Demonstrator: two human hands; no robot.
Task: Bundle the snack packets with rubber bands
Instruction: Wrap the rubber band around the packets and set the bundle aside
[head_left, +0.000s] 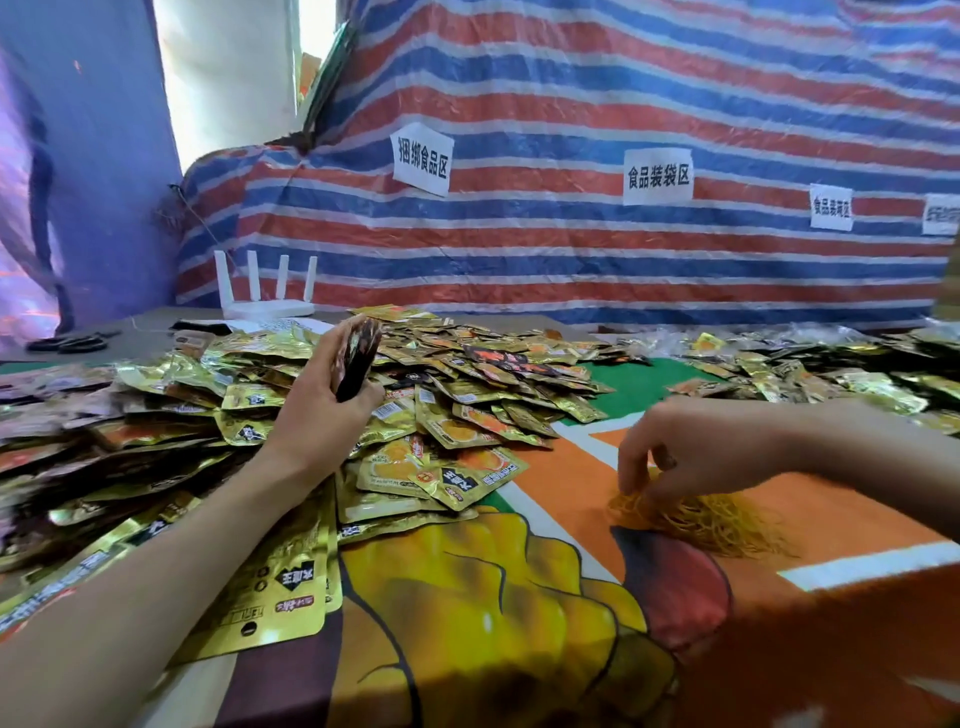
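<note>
- The left hand is raised at centre-left of the frame with the forearm coming in from the lower left. Its fingers are wrapped round a small stack of dark packets, held upright on edge above the heap.
- The right hand comes in from the right edge, palm down, with its fingers bent down into the pile of yellow rubber bands at centre-right. Whether it has actually pinched a band cannot be told.
- Loose gold packets cover the left and middle of the tablecloth. Their printing faces away and is too blurred to read.
- On the striped tarp behind, one paper sign reads "捆绑食品区" and a second sign reads "食品装袋区". Two more at the far right are too small to read.
- A white router stands at upper left.
</note>
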